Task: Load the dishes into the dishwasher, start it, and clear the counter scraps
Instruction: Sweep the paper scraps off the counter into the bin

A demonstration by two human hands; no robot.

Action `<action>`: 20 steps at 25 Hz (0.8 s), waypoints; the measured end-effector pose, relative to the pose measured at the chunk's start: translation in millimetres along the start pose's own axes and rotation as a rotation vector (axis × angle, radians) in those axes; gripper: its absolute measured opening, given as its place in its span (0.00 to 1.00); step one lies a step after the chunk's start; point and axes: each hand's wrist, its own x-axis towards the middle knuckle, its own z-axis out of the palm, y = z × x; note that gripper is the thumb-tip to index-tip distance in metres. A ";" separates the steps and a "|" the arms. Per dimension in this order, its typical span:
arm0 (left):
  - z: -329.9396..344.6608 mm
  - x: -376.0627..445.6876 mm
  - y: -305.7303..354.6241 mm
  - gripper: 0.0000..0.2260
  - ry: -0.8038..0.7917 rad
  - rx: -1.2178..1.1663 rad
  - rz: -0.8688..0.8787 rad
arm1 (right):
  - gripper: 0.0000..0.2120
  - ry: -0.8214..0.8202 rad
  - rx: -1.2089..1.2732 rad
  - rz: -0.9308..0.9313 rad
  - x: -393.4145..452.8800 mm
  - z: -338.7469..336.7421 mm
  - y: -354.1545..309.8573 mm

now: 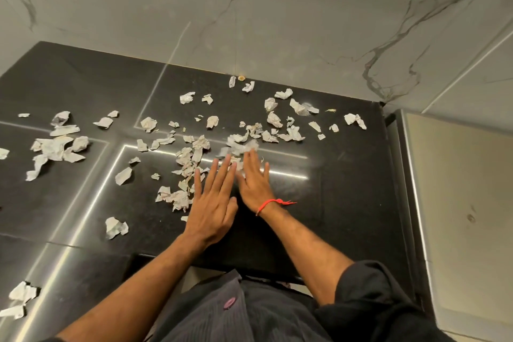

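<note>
Grey-veined marble tiling (pixel 277 22) rises behind a polished black stone tabletop (pixel 347 189), and from where I stand the whole dark surface is littered with torn, crumpled scraps of white printed paper (pixel 191 158). They lie thickest in the middle, with a looser cluster off to the left (pixel 55 147), a scatter near the back wall (pixel 283 108), and a few strays at the near left edge (pixel 22 297). To the right, just beside the tabletop, stands a pale brushed-metal appliance top (pixel 458 189); I cannot tell what it is.

The person leans over the front edge in a dark striped shirt (pixel 244 314). Both hands are laid out flat, fingers straight and spread. The left hand (pixel 213 203) rests palm down beside the central heap, its fingertips at the edge of the scraps. The right hand (pixel 254 180), with a red thread bracelet (pixel 270 203) at the wrist, sits just beside it, angled inward, fingertips against a blurred clump of paper (pixel 241 147). Neither hand holds anything.

The flat, side-by-side palms look to me like a rake: used this way they can herd many small pieces into one pile rather than picking each up. I judge this to be the scrap-clearing step, barely begun, since most paper lies ungathered. No dishes or dishwasher show.
</note>
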 end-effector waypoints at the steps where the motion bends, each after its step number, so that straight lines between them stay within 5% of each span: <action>1: -1.3 -0.9 -2.4 0.33 0.011 -0.043 -0.017 | 0.29 -0.050 0.046 -0.031 -0.4 1.5 -3.0; 3: -2.1 -2.3 -7.9 0.31 -0.045 -0.040 -0.041 | 0.27 -0.066 0.286 -0.025 -4.0 -7.4 4.2; 6: 5.2 0.5 -20.8 0.30 -0.200 0.177 -0.016 | 0.23 0.199 0.616 0.135 -10.1 -43.8 37.4; 10: 6.1 15.4 -47.7 0.32 -0.226 0.360 -0.123 | 0.23 0.446 0.334 0.230 -7.7 -110.1 94.5; 15: 0.3 35.9 -11.3 0.29 -0.118 0.252 -0.154 | 0.33 0.326 -0.088 0.322 23.0 -163.4 148.3; 20: 40.9 81.4 55.4 0.32 -0.306 0.311 0.014 | 0.31 0.031 -0.399 0.149 47.5 -132.2 136.3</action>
